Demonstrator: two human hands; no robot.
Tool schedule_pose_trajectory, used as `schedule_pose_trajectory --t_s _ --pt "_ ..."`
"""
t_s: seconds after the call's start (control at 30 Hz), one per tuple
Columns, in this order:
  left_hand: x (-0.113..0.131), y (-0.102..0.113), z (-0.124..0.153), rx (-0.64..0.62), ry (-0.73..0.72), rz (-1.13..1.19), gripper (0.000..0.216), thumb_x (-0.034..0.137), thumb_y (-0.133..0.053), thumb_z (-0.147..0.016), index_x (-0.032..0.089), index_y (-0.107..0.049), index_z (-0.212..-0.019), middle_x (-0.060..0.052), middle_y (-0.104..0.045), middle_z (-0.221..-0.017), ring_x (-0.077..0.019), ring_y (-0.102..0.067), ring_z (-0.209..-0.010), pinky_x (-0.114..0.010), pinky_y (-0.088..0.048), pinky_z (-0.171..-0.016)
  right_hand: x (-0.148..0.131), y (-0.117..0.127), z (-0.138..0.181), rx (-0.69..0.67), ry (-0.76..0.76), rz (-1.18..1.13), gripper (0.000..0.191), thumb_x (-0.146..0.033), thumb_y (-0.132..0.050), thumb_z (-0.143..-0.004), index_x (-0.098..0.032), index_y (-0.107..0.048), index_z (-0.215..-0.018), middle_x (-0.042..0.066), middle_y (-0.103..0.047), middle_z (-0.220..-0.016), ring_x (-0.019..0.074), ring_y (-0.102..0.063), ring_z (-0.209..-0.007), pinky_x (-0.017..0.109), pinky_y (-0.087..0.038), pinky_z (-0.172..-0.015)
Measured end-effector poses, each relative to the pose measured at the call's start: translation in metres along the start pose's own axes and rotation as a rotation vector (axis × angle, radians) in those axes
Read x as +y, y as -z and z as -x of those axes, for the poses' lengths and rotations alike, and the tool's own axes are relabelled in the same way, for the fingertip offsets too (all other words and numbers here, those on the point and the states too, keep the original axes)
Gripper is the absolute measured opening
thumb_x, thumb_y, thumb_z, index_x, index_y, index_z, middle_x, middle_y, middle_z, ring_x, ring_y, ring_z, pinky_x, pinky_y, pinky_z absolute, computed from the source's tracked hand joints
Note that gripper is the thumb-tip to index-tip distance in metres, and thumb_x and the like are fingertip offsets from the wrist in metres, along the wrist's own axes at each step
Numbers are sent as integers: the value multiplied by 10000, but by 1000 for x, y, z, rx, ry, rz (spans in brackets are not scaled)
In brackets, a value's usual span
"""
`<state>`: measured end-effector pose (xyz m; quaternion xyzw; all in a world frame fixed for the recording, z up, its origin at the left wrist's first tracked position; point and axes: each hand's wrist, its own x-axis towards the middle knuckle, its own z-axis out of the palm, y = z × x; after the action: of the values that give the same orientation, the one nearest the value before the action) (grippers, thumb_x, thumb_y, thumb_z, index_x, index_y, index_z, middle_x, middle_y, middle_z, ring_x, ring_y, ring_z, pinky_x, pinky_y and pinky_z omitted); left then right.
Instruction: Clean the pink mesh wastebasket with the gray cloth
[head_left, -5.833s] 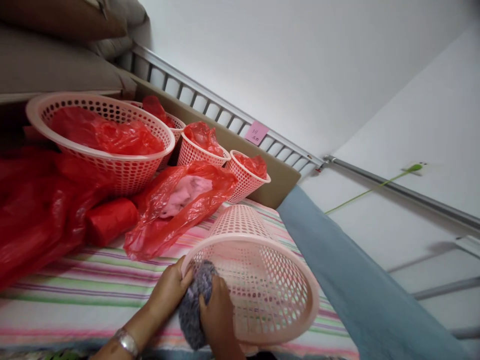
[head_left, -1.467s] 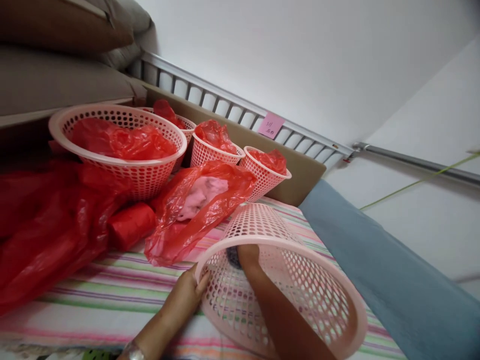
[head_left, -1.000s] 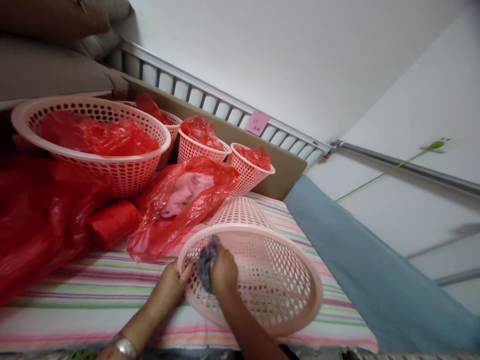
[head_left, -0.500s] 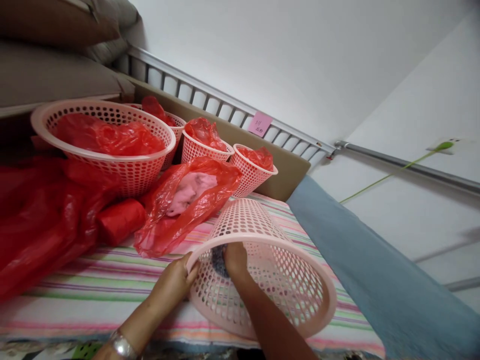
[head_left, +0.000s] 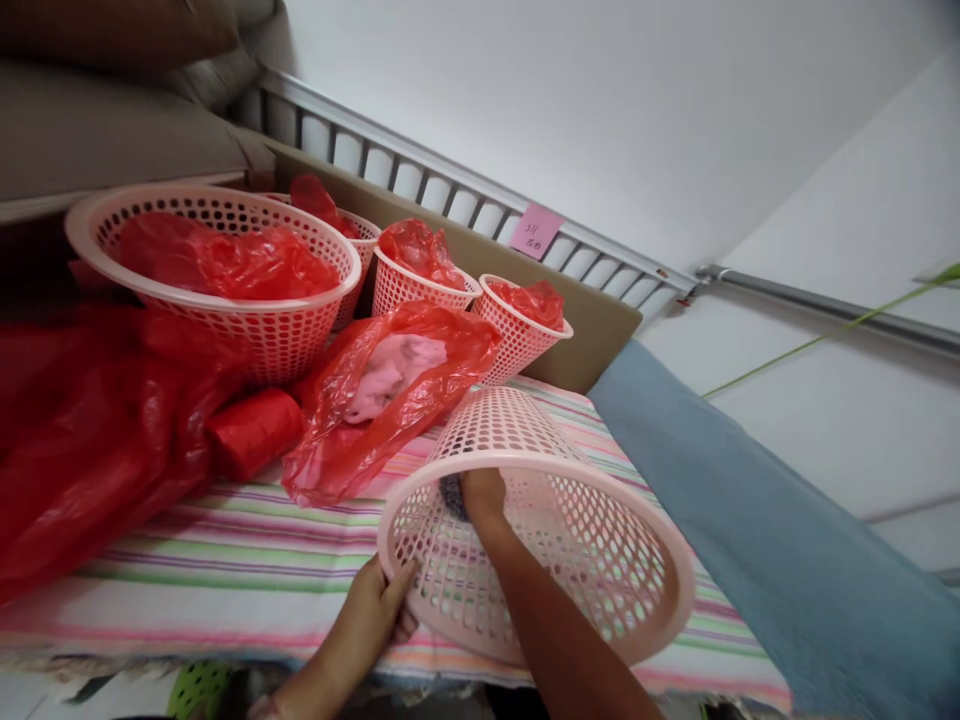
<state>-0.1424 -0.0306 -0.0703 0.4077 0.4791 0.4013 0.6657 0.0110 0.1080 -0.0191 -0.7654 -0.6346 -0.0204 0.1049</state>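
Note:
A pink perforated plastic basket lies on its side on the striped cloth, its wide mouth toward me. My left hand grips the left side of its rim, thumb inside and fingers outside. Deep in the basket, my right hand is closed on a dark grey cloth, pressed against the inner wall at the upper left. Most of those fingers are hidden. Just beyond the basket lies an open red plastic bag with a pink crumpled item in it.
Several upright baskets lined with red bags stand behind, including a large basket and a small one. A red roll and a heap of red plastic lie left. A striped cloth covers the surface; a pink note hangs on the rail.
My left hand has slid down the rim toward the lower left. My right hand stays inside with the grey cloth, moved slightly along the wall. The view has shifted a little.

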Motion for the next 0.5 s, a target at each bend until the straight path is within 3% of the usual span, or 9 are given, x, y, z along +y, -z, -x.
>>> schedule_pose_trajectory --t_s 0.1,0.2,0.3,0.37,0.5 --pt "1 0 -3 9 -36 52 478 657 -463 -761 188 -495 -678 34 -540 -393 -123 -490 -330 -218 -385 -367 -7 0 40 -10 19 26 337 -189 -498 -773 -115 -597 -1086 142 -649 -1012 254 -591 -978 308 -417 -821" --pt "5 3 -4 48 -83 -3 490 660 -465 -751 177 -545 -759 16 -581 -412 -172 -540 -351 -278 -454 -403 -10 1 101 -16 116 -20 369 -157 -460 -750 -160 -573 -1102 111 -630 -1058 246 -566 -1011 315 -406 -860" --pt "8 7 -5 61 -291 -42 413 535 -531 -779 142 -631 -859 -70 -724 -679 -249 -679 -686 -370 -536 -736 -8 5 148 -56 187 -96 375 -140 -456 -695 -209 -586 -1040 93 -621 -1065 250 -555 -1013 329 -399 -882" --pt "11 9 -5 49 -357 -63 370 456 -536 -804 126 -661 -916 -111 -745 -891 -275 -661 -924 -382 -474 -906 -4 8 156 -75 213 -138 411 -130 -465 -662 -212 -584 -1047 86 -621 -1060 245 -554 -1013 323 -398 -888" --pt "27 13 -2 97 -403 -279 371 399 -492 -840 116 -656 -1015 -141 -728 -1008 -287 -643 -991 -369 -460 -909 5 9 110 -12 144 -190 434 -139 -465 -690 -166 -569 -1111 102 -632 -1050 235 -572 -1007 308 -408 -877"
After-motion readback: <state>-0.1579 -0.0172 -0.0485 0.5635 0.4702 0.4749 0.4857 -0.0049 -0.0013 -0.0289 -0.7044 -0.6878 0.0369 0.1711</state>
